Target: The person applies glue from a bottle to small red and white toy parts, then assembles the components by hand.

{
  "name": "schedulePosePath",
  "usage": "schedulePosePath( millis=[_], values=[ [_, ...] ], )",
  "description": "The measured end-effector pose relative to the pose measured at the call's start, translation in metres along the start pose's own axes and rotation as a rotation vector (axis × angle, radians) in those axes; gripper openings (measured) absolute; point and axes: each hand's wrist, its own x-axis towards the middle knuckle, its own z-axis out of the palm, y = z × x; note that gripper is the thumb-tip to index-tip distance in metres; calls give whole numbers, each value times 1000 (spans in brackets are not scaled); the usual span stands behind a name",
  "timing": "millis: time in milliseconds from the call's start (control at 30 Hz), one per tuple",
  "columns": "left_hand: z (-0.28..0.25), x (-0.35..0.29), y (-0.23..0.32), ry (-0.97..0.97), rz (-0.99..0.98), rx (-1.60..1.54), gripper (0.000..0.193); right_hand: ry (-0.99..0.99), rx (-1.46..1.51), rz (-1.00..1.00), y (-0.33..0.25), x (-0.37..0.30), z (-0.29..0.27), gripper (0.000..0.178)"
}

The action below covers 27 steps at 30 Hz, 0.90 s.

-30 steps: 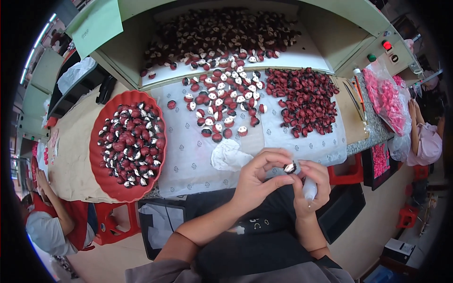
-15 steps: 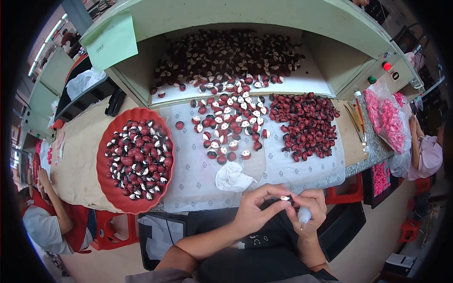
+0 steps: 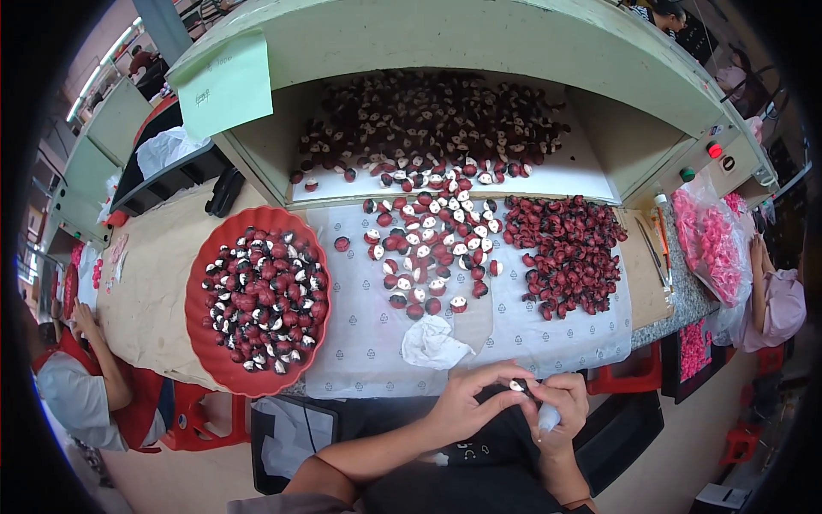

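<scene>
Up and left of the pinch sits a red bowl; the left hand, thumb meeting finger, pinches a dark-and-white piece against the right hand's fingertips, that palm curled round a white bottle: best press gently, bottle tip clear.

This is a factory workshop, plainly, with small handwork done in quantity. Straight ahead a pale green cabinet with a red button and a green button opens over the long papered surface, and little dark-red-and-white pieces lie heaped inside it. More green cabinets stand off to the left. One person is over that way, another in pink to the right; there are red stools about, a bag of bright pink pieces, and strip lighting overhead.
</scene>
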Motion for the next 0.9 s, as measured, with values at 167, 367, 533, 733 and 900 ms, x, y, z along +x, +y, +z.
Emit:
schedulePosePath(
  millis=[167, 367, 533, 733, 900],
  values=[
    [-19, -2, 17, 129, -77, -30, 23, -25, 80, 156, -3, 6, 0, 32],
    [-78, -43, 53, 486, 218, 569, 13, 101, 92, 182, 15, 12, -7, 26],
    [-133, -65, 101, 864, 164, 897, 12, 86, 112, 197, 21, 13, -3, 24],
    [-169, -71, 131, 701, 19, 1502, 16, 51, 149, 210, 23, 12, -3, 23],
    [-162, -36, 146, 636, 183, 1707, 18, 56, 157, 236, 27, 8, -7, 23]
  ],
)
